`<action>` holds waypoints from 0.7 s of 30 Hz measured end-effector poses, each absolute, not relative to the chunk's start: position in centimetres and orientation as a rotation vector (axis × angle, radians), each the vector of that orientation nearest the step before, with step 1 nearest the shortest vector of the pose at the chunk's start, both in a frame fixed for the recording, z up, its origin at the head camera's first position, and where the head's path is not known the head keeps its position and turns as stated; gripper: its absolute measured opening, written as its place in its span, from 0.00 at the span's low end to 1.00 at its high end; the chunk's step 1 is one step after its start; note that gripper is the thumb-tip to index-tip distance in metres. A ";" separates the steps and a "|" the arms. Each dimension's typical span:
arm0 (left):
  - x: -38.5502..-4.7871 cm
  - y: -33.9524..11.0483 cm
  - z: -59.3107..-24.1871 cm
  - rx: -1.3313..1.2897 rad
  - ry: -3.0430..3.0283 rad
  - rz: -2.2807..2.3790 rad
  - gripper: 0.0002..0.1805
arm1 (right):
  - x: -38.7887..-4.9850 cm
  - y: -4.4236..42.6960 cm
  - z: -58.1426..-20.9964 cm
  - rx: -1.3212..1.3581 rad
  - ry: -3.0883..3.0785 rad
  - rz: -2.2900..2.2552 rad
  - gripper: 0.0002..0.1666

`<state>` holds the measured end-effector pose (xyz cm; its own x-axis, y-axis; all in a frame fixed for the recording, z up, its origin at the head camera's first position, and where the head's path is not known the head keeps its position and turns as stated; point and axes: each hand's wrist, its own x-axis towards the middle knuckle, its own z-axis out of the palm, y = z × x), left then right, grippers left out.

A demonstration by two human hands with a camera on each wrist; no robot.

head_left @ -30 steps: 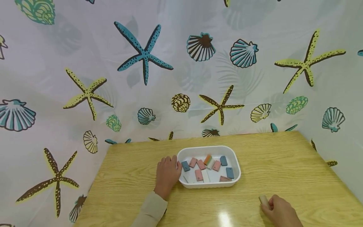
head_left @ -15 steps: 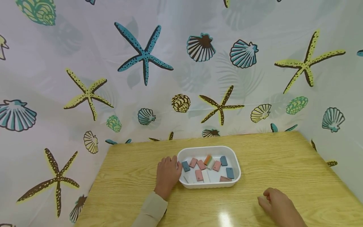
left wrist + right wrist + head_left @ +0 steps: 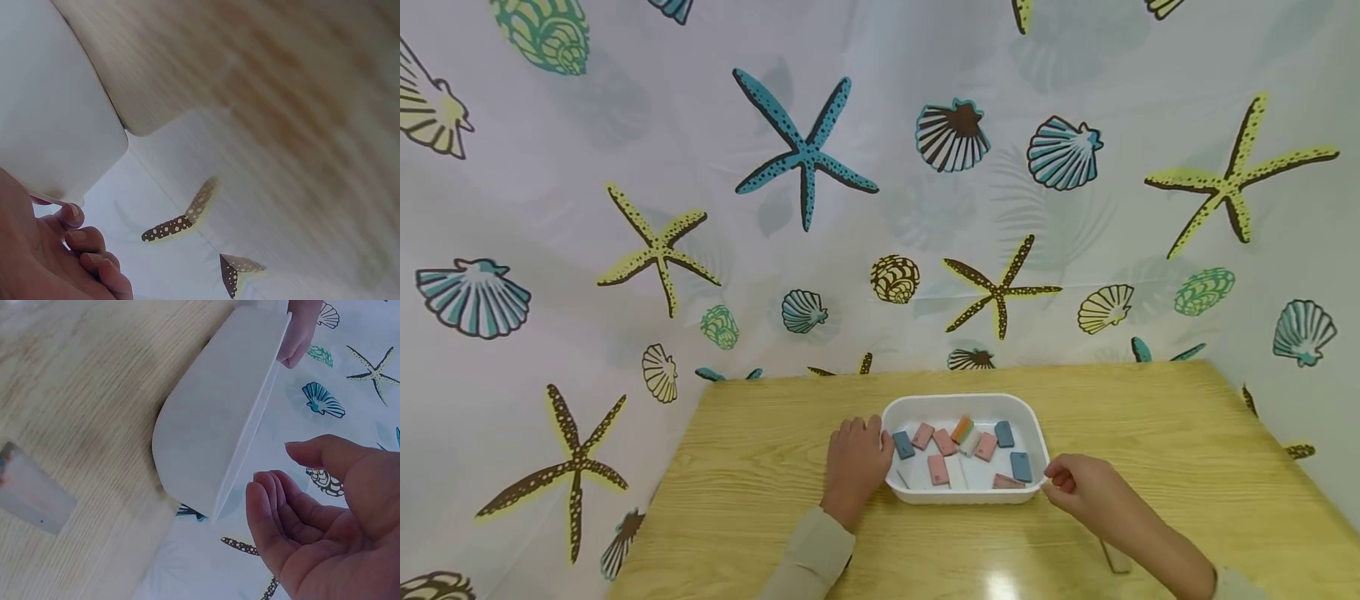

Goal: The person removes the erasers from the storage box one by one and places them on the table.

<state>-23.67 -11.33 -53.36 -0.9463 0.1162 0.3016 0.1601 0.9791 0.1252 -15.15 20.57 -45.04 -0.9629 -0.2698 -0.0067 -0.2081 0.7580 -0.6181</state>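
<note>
In the head view a white plastic tray point(image 3: 966, 497) sits on the table, holding several erasers, among them a pink eraser point(image 3: 937, 469), a blue eraser point(image 3: 1020, 467) and a white eraser point(image 3: 956, 472). My left hand point(image 3: 856, 462) holds the tray's left rim; the left wrist view shows the fingers point(image 3: 87, 240) curled by it. Just off the tray's right end is my right hand point(image 3: 1086, 487), loosely curled around nothing, with a gap between thumb and fingertips in the right wrist view. A pale, smudged eraser point(image 3: 34, 490) lies on the table, partly covered by my right forearm in the head view.
The wooden table point(image 3: 760, 433) extends on both sides of the tray. Behind and beside it hangs a white curtain point(image 3: 850, 208) printed with starfish and shells.
The right hand held the pale eraser a second ago; now that lies on the table and the hand has moved left and forward to the tray. The left hand keeps its hold.
</note>
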 end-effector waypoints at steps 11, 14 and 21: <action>-23.9 -11.3 -53.1 -0.184 -2.833 -0.207 0.16 | -18.7 17.8 -46.2 -0.486 2.853 -0.932 0.05; -23.9 -11.3 -53.0 -0.187 -2.839 -0.220 0.16 | -19.6 17.2 -46.6 -0.436 2.871 -0.887 0.05; -23.6 -11.3 -52.9 -0.208 -2.836 -0.251 0.15 | -20.8 16.0 -47.6 -0.445 2.927 -0.830 0.03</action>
